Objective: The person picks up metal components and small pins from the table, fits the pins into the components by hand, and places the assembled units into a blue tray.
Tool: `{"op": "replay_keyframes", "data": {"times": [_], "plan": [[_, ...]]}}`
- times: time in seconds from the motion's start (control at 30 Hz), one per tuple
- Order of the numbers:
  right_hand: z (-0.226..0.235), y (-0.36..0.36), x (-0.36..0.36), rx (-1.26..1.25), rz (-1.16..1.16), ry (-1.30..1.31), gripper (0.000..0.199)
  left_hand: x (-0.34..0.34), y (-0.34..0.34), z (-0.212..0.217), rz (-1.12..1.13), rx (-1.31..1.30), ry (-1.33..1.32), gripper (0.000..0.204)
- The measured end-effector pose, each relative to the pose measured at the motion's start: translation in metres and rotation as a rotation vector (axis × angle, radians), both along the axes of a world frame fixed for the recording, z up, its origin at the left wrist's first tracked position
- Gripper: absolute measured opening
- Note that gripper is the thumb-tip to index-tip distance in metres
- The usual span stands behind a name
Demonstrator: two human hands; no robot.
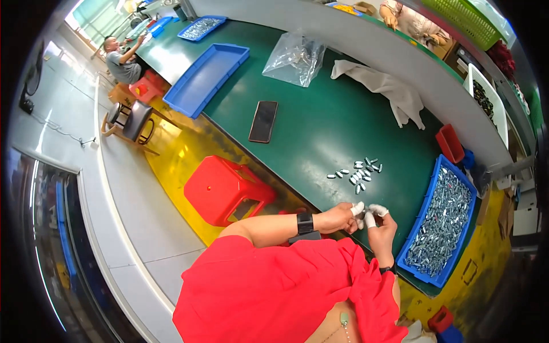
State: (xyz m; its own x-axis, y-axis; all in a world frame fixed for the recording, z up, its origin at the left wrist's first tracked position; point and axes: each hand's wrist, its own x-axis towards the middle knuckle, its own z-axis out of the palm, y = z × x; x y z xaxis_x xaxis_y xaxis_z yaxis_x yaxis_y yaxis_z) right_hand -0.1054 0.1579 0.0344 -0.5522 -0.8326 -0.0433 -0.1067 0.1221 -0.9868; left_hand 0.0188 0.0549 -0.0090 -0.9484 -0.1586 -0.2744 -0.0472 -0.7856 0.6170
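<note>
My left hand (341, 218) and my right hand (382, 228) meet over the near edge of the green table (309, 123), with white covers on several fingertips. Both are closed in a pinch around a small metal piece, mostly hidden by the fingers, of which only a grey glint shows. Just beyond them lies a loose group of small silver metal pieces (360, 174), rounded and elongated. To the right of my right hand a blue tray (404, 258) holds a great many similar shiny pieces.
A dark phone (263, 121), a clear plastic bag (295, 59) and a crumpled whitish cloth (380, 86) lie farther back. Another blue tray (207, 80) overhangs the table's left edge. A red stool (220, 188) stands beside it. Co-workers sit far left and behind the partition (366, 51).
</note>
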Motion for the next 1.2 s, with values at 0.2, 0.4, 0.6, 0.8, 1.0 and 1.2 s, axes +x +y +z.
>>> {"op": "replay_keyframes", "data": {"times": [0.2, 0.4, 0.6, 0.8, 1.0, 1.2], "plan": [[0.015, 0.009, -0.013, 0.090, 0.157, 0.026, 0.011, 0.003, 0.015, 0.029, 0.072, -0.127, 0.010, 0.041], [0.017, -0.005, 0.003, 0.043, 0.162, 0.368, 0.011, 0.019, -0.003, 0.025, 0.086, -0.318, -0.003, 0.048], [0.006, -0.032, 0.026, 0.092, 0.120, 0.649, 0.020, 0.031, -0.036, 0.016, 0.049, -0.375, 0.087, 0.049], [-0.003, -0.050, 0.038, 0.162, 0.146, 0.597, 0.027, 0.045, -0.054, 0.007, 0.092, -0.423, 0.133, 0.051], [0.007, -0.051, 0.049, 0.070, 0.070, 0.484, 0.030, 0.047, -0.061, 0.031, 0.030, -0.559, 0.098, 0.052], [-0.020, -0.009, 0.013, 0.211, 0.050, 0.130, 0.030, 0.025, -0.016, 0.029, 0.126, -0.636, 0.197, 0.048]]}}
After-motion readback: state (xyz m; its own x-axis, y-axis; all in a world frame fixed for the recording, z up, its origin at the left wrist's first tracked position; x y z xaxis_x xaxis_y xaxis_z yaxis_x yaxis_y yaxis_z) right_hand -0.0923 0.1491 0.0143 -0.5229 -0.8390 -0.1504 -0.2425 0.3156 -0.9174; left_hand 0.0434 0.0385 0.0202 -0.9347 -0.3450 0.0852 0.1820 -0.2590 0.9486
